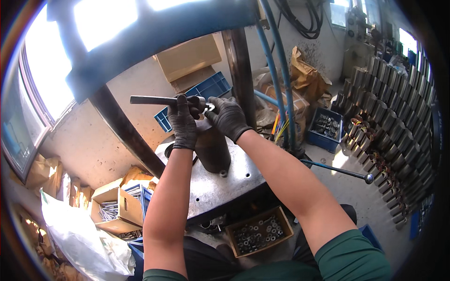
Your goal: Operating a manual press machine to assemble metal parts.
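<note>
My left hand (pixel 183 125), in a dark glove, is closed around a metal shaft (pixel 152 100) held roughly level, its long thin end pointing left. At the shaft's thicker right end, my gloved right hand (pixel 229 118) pinches a small shiny metal ring (pixel 210 107); whether the ring touches the shaft I cannot tell. Both hands are just above a dark metal cylinder (pixel 213 152), which stands upright on a pale metal plate (pixel 246 171) with small holes. My fingers partly hide the shaft's thick end and the cylinder's top.
A blue press frame (pixel 164 30) with dark columns (pixel 124 126) surrounds the work. Below the plate sits a box of small rings (pixel 236 253). A lever with a ball end (pixel 337 171) juts right. Stacked metal tubes (pixel 375 107) and a blue parts bin (pixel 323 142) stand on the right.
</note>
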The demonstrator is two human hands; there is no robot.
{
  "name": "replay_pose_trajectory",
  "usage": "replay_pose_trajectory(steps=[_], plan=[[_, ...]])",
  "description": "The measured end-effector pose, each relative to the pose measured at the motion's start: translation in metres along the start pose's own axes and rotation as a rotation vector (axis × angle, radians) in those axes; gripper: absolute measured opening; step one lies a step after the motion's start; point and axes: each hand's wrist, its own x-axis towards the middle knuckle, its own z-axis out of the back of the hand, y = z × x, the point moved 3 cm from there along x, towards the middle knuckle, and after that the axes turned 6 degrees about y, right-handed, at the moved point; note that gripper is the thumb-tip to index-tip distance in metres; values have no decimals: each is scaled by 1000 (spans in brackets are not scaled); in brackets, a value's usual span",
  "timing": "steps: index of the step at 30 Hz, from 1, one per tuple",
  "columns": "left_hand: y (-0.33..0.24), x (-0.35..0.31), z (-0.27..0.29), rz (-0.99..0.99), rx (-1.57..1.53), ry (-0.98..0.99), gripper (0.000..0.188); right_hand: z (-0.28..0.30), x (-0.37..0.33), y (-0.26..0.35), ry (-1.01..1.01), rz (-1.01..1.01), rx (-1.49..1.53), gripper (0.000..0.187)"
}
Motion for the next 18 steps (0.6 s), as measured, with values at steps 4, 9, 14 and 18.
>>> replay_pose_trajectory(steps=[4, 9, 14, 18], plan=[[0, 6, -3, 77, 24, 95, 30, 1, 1, 0, 0, -24, -5, 47], [-2, 17, -10, 141, 191, 73, 28, 4, 2, 0, 59, 21, -87, 36], [-3, 32, -39, 119, 137, 221, 22, 40, -58, 17, -11, 135, 133, 22], [1, 38, -47, 141, 363, 169, 19, 118, -151, 36, 261, 250, 84, 12]])
